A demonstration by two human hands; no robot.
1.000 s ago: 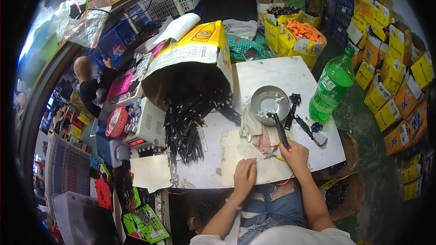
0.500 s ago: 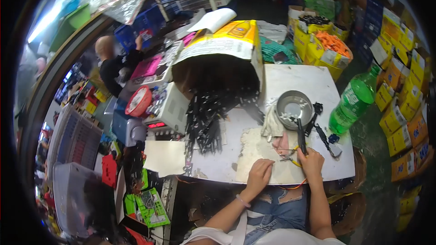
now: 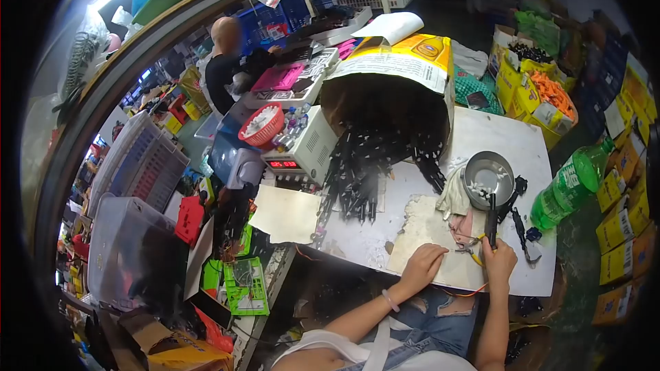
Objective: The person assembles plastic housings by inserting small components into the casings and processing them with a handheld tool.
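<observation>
My right hand (image 3: pixel 500 258) is closed round a black rod-shaped piece (image 3: pixel 491 223) that points away from me towards a metal bowl (image 3: pixel 476 200) holding small white pieces. Its exact kind is unclear. Beside that hand lie yellow-handled pliers (image 3: pixel 474 255) on a worn pale board (image 3: pixel 416 233). An orange wire (image 3: pixel 467 293) runs below the hand along the table edge. My left hand (image 3: pixel 422 265) lies low over the board's near edge, fingers together and bent; whatever is at its fingertips is too small to make out.
A large yellow-and-white sack (image 3: pixel 392 62) spills black rod-like parts (image 3: pixel 357 172) onto the table. A green bottle (image 3: pixel 567 189) and loose black pieces (image 3: pixel 526 233) are at the right. Left stand a power unit (image 3: pixel 302 148) and a red basket (image 3: pixel 262 127). Another person (image 3: pixel 223 75) works beyond.
The view has swung left, so everything sits further right in the picture. Both hands keep about the same place on the table, and the black rod-shaped piece stays in my right hand.
</observation>
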